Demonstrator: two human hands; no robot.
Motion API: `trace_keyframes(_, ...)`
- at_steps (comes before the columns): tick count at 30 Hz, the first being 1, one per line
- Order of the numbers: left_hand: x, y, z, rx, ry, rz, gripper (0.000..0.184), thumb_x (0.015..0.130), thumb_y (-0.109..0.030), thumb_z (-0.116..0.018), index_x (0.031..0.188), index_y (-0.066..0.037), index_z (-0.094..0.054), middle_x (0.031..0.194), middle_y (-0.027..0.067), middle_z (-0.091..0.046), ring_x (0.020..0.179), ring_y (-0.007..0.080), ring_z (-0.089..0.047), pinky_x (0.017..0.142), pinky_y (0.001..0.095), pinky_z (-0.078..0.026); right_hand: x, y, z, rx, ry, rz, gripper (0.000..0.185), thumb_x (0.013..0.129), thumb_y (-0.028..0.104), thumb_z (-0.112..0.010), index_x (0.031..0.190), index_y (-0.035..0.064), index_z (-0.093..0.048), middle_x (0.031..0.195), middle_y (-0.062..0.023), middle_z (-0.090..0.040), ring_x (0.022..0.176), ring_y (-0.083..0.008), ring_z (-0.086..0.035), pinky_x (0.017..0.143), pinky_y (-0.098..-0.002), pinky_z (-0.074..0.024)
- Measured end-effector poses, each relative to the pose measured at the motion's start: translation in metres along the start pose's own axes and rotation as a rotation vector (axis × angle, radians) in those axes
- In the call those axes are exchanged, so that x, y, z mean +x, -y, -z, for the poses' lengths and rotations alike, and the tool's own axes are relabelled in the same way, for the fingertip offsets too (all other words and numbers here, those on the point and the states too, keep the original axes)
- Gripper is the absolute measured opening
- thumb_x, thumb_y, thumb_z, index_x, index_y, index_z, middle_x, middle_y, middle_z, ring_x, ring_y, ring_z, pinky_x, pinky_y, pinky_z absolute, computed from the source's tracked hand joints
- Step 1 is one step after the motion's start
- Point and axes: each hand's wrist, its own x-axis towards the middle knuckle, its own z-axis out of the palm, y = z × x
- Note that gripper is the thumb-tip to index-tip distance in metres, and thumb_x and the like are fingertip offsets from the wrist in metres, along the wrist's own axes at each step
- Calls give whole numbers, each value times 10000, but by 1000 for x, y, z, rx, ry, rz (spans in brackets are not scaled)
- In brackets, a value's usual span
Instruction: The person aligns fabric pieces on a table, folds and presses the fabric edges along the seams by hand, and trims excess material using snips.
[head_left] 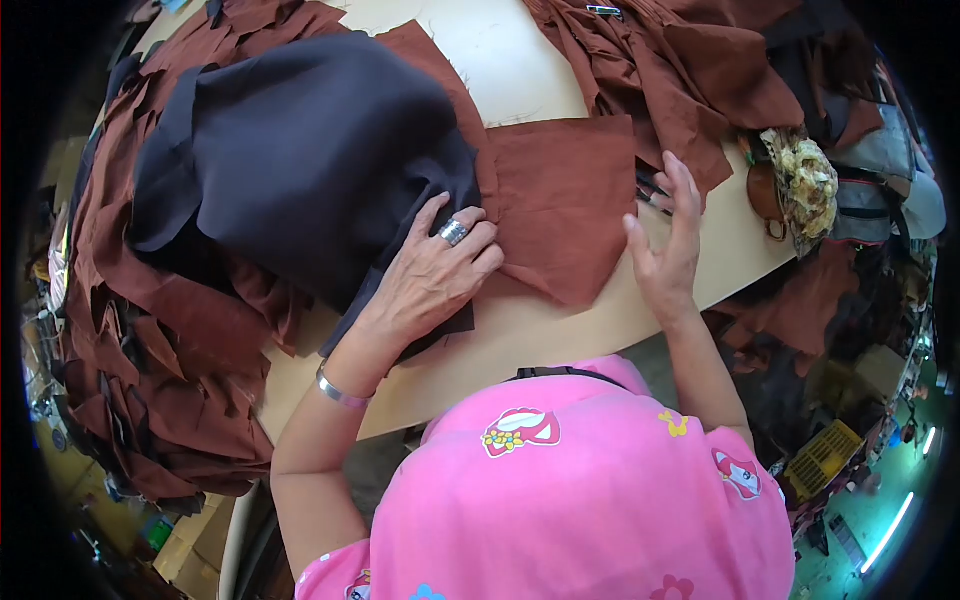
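My left hand [435,265], with a ring and a bracelet, has its fingers curled on the lower right edge of a black cloth piece [320,160]. The black cloth bulges up in folds over red-brown fabric. Just right of that hand, a flat red-brown cloth piece [565,205] lies with its pointed lower corner on the table. My right hand [668,240] is beside this piece's right edge, fingers apart and holding nothing. Behind its fingers are small dark, shiny items [652,192], partly hidden, whose kind I cannot make out.
Red-brown fabric pieces [130,330] are heaped along the left and hang over the table edge. More brown cloth [660,60] is piled at the back right. A bag [865,200] and a crumpled yellowish bundle [800,185] sit at right. The pale table [490,50] has a curved edge.
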Motion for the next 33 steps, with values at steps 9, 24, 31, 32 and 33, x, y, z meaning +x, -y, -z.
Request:
trace_keyframes(9,-2,2,-6,-73,-143,103,144,786,-107,-598,922,-95,-554,1048,20,-586,1152,202,-505,1064,490,-274,-10,2,-9,-319,406,389,636,657,62,-625,1277,82,-484,1289,-114,-522,1171,-265,-522,1044,-553,-254)
trace_keyframes(24,11,40,42,-192,-50,484,290,874,-332,-584,834,-45,-592,631,149,-540,666,326,-530,656,419,-420,31,24,-2,840,504,-731,516,826,-89,-546,1306,66,-434,1001,-2,-532,756,-25,-503,715,-175,-429)
trace_keyframes(31,16,42,35,-218,-61,509,292,861,-340,-603,815,-51,-592,622,144,-537,665,319,-523,662,412,-421,32,17,0,852,503,-720,485,802,-102,-565,1253,59,-491,1265,7,-419,814,-15,-481,835,-200,-433)
trace_keyframes(32,16,41,36,-223,-50,524,294,854,-344,-612,816,-53,-594,626,143,-540,671,320,-523,667,412,-422,32,16,1,833,506,-704,482,797,-105,-568,1246,57,-497,1266,7,-421,816,-12,-477,846,-202,-429)
trace_keyframes(33,16,41,39,-241,-44,516,303,833,-351,-632,842,-51,-595,667,144,-550,703,322,-530,678,411,-425,32,15,1,818,493,-671,487,793,-110,-562,1247,55,-498,1232,6,-451,817,-13,-480,861,-204,-422)
